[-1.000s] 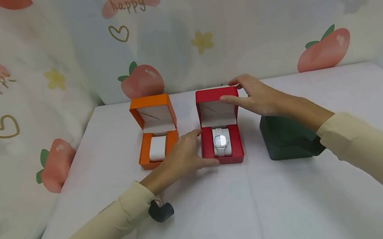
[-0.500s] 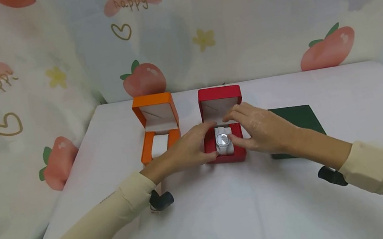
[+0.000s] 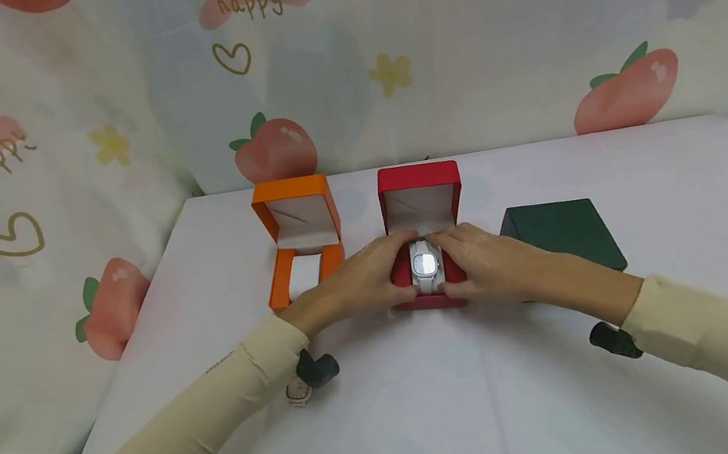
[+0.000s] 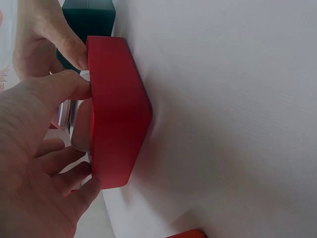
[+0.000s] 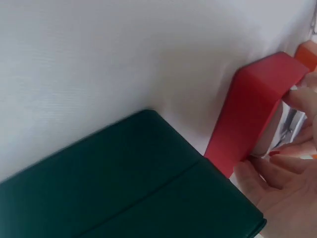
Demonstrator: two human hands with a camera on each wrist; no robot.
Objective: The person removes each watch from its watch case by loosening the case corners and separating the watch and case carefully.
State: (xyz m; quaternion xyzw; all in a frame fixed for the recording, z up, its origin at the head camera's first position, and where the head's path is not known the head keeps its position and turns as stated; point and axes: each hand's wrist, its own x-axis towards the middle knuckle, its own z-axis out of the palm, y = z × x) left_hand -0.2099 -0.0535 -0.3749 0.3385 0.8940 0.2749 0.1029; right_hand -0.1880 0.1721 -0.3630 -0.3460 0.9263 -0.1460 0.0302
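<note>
An open red watch box [image 3: 416,176] stands mid-table, its lid raised. Inside, a white watch [image 3: 425,263] with a squarish face is wrapped round a white cushion. From the left, my left hand [image 3: 370,278] reaches in, with thumb and fingers round the cushion's left end. My right hand [image 3: 494,262] holds the other end in the same way. The left wrist view shows the left thumb near the rim of the red box [image 4: 116,109] and the fingers curled along the cushion. In the right wrist view, the right fingers [image 5: 267,178] partly hide the watch.
Left of the red box, an open orange box [image 3: 292,188] holds a bare white cushion [image 3: 303,275]. A closed dark green box [image 3: 565,231] stands close on the right. Below the left forearm lies a pinkish watch [image 3: 298,391]. A patterned curtain [image 3: 338,64] backs the white table.
My right hand has left the red box's lid and come down to the watch. The left hand has shifted slightly rightward onto the cushion. The pinkish watch now shows more fully.
</note>
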